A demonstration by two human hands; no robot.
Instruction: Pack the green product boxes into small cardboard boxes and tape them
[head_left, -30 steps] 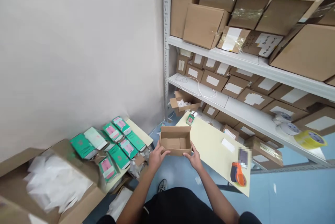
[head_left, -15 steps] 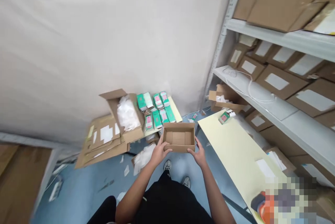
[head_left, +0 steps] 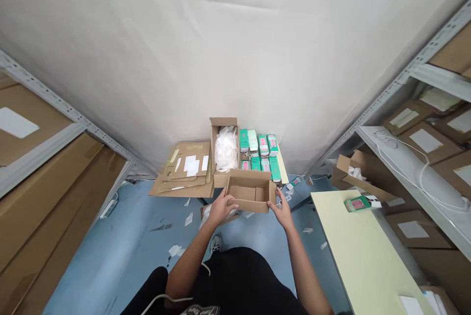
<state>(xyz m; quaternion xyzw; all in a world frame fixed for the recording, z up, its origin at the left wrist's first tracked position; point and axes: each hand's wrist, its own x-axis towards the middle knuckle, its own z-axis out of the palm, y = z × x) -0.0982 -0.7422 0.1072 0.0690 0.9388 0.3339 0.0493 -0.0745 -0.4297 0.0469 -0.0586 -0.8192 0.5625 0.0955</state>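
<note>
An open, empty cardboard box [head_left: 248, 206] is held up in front of me between both hands. My left hand [head_left: 220, 208] grips its left end, thumb over the near wall. On its right end, my right hand [head_left: 281, 211] has its thumb on the near side and fingers round the corner. Just beyond the box, several green cartons [head_left: 275, 169], some with pink panels, stand on a small table [head_left: 282, 167]. Left of them is a larger open cardboard box [head_left: 225, 122] filled with white packing material [head_left: 226, 150].
Flattened cardboard [head_left: 184, 158] lies left of the filled box. To the right, a pale yellow table [head_left: 362, 251] carries a green carton [head_left: 357, 203]. Shelving with boxes [head_left: 425, 139] lines the right side; large cartons [head_left: 55, 197] stand at the left. Paper scraps [head_left: 176, 250] litter the blue floor [head_left: 136, 251].
My view has swung to the right-hand scene's left, so the small table now sits more centrally. Both hands still hold the empty box, now slightly tilted and nearer the green cartons.
</note>
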